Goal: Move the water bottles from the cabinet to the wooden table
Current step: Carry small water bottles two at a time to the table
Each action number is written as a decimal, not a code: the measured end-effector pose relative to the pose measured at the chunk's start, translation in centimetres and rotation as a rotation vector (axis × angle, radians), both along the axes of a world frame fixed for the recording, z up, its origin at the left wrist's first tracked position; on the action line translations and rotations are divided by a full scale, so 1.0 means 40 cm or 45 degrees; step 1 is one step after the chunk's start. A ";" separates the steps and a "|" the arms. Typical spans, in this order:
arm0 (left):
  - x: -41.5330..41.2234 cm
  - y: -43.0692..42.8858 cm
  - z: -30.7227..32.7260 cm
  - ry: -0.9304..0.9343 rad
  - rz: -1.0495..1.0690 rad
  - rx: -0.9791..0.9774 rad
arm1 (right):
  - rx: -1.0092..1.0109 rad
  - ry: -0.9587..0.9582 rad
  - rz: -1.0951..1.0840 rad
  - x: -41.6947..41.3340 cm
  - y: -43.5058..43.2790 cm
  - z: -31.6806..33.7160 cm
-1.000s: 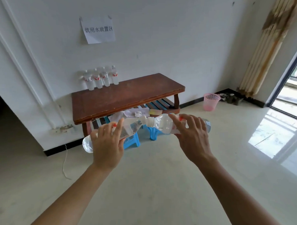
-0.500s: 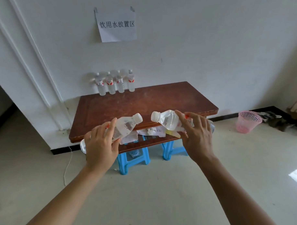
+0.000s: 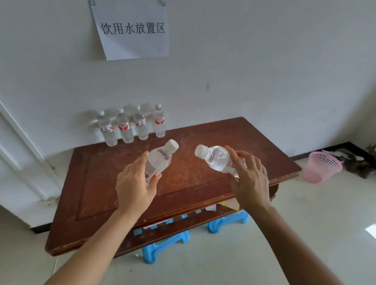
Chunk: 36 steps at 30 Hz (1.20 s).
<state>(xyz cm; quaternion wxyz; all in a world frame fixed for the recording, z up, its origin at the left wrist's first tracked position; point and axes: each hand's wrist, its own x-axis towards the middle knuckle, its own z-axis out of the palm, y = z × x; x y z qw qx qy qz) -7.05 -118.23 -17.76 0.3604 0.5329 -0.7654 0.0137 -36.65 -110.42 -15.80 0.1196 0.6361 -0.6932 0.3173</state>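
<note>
My left hand (image 3: pixel 134 187) grips a clear water bottle (image 3: pixel 161 157) with a white cap, tilted with the cap up and to the right. In my right hand (image 3: pixel 249 180) is a second clear bottle (image 3: pixel 216 158), lying nearly sideways with its cap pointing left. Both are held in the air above the middle of the brown wooden table (image 3: pixel 192 181). Several more water bottles (image 3: pixel 131 125) with red labels stand upright in a row at the table's back left, against the white wall.
A paper sign (image 3: pixel 131 27) hangs on the wall above the table. Blue plastic stools (image 3: pixel 164 244) and papers sit under the table. A pink mesh basket (image 3: pixel 321 167) stands on the floor to the right, with shoes behind it.
I have come closer to the table, which now fills the view. Both bottles have moved from in front of the table's edge to above its top, caps raised.
</note>
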 end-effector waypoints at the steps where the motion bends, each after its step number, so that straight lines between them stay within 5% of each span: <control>1: -0.011 -0.044 -0.007 0.019 -0.008 -0.002 | 0.011 -0.026 -0.009 -0.006 -0.037 -0.010; 13: -0.208 -0.531 -0.144 0.103 0.135 0.270 | 0.197 -0.356 0.084 -0.154 -0.603 -0.206; 20: -0.264 -0.760 -0.173 0.522 0.510 0.516 | 0.399 -0.547 0.267 -0.178 -0.974 -0.269; 28: -0.144 -0.860 -0.274 0.610 0.900 0.579 | 0.656 -0.714 0.577 -0.002 -1.208 -0.353; 36: 0.004 -1.013 -0.335 0.767 0.859 0.449 | 0.803 -0.908 0.575 0.245 -1.325 -0.386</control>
